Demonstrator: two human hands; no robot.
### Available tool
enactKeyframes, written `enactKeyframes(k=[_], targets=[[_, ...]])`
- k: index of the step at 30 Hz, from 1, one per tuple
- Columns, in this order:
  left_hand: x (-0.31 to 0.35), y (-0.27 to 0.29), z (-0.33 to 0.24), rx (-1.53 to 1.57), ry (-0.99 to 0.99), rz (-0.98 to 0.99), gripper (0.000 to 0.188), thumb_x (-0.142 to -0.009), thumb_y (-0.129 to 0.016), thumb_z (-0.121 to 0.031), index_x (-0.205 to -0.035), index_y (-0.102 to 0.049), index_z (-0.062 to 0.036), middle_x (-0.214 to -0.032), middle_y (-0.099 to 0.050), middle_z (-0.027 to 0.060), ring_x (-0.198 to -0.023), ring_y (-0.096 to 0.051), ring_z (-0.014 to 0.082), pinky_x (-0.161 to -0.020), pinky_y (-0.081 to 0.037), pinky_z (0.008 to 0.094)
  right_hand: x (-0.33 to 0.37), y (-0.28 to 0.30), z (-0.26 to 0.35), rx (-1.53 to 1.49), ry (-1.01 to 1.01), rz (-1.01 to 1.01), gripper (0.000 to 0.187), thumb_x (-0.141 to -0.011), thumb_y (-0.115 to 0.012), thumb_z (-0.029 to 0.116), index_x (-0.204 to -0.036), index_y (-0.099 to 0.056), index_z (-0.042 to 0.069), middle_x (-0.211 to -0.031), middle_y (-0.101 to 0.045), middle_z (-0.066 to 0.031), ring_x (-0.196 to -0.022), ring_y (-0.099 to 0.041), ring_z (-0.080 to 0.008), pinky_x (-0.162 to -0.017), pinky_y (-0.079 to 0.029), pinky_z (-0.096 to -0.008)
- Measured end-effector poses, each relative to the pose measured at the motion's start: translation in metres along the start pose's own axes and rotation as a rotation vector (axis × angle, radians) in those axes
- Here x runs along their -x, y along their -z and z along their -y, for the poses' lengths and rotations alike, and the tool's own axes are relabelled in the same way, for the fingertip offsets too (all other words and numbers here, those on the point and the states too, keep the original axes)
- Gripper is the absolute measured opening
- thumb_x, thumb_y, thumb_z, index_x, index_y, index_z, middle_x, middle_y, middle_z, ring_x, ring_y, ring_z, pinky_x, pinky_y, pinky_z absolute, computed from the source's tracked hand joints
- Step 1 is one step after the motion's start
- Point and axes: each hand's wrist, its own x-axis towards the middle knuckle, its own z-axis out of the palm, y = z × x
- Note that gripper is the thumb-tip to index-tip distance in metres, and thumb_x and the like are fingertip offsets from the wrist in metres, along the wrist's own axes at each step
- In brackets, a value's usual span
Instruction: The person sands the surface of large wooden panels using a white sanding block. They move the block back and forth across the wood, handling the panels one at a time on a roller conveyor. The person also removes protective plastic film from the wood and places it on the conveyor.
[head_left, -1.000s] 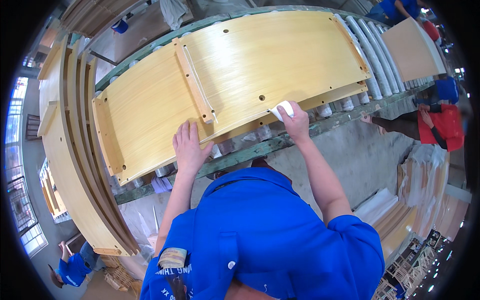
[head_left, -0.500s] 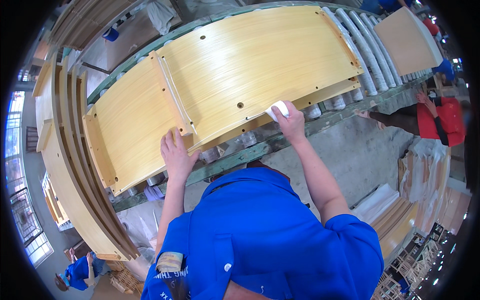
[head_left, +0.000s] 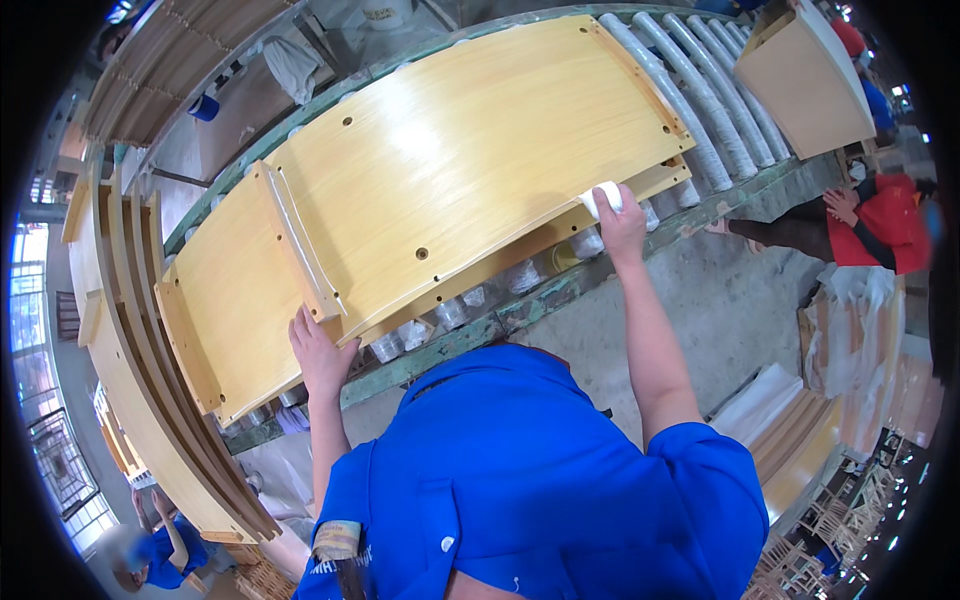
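A long yellow wood panel [head_left: 470, 150] with drilled holes and wooden battens lies before me, with another panel edge showing beneath its near side. My right hand [head_left: 624, 228] is closed around a wadded white cloth [head_left: 602, 200], which it presses to the panel's near edge, toward the right end. Beside the near end of the middle batten [head_left: 295, 245], my left hand [head_left: 322, 358] rests on the near edge, thumb spread from the fingers. Its fingers look extended and hold nothing visible.
Plastic-wrapped rollers [head_left: 695, 95] on a green frame [head_left: 480, 335] carry the panel. Curved boards [head_left: 135, 330] stand stacked at the left. A wooden box-shaped piece [head_left: 808, 85] sits far right. A person in red [head_left: 885, 225] is beyond the frame; another in blue [head_left: 170, 550] is at lower left.
My right hand has slid the cloth rightward along the near edge. My left hand has shifted slightly left and nearer. The panel appears lower and further left as the view moved.
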Motion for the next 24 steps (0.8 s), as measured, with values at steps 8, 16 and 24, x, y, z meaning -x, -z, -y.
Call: enactKeyframes(k=[8,16,24], targets=[[-0.002,0.010,-0.013,0.024,0.105,0.040,0.104,-0.059,-0.080,-0.025,-0.140,-0.021,0.0032,-0.136,-0.036,0.0240,-0.128,-0.033,0.0373,-0.108,-0.030,0.0402,-0.014,0.011,-0.018,-0.013,-0.025,0.067,0.034,-0.085,-0.062,0.039,-0.092,-0.062,0.005,-0.075,-0.066,-0.0139,-0.072,-0.066,-0.0309,-0.062,-0.050,-0.0377],[-0.002,0.007,-0.012,0.017,0.163,0.048,0.110,-0.057,-0.081,-0.028,-0.142,-0.019,0.0004,-0.136,-0.037,0.0249,-0.129,-0.033,0.0364,-0.106,-0.032,0.0393,-0.023,0.015,-0.030,-0.032,-0.007,0.042,0.033,-0.085,-0.062,0.039,-0.090,-0.061,0.006,-0.072,-0.065,-0.0144,-0.068,-0.065,-0.0328,-0.058,-0.049,-0.0390],[-0.005,0.013,-0.020,0.045,0.180,0.073,0.110,-0.056,-0.081,-0.026,-0.142,-0.019,0.0008,-0.136,-0.037,0.0248,-0.127,-0.036,0.0373,-0.105,-0.034,0.0397,-0.059,0.034,-0.068,-0.022,-0.030,-0.101,0.033,-0.085,-0.062,0.038,-0.090,-0.061,0.006,-0.074,-0.065,-0.0149,-0.071,-0.065,-0.0338,-0.060,-0.048,-0.0407]])
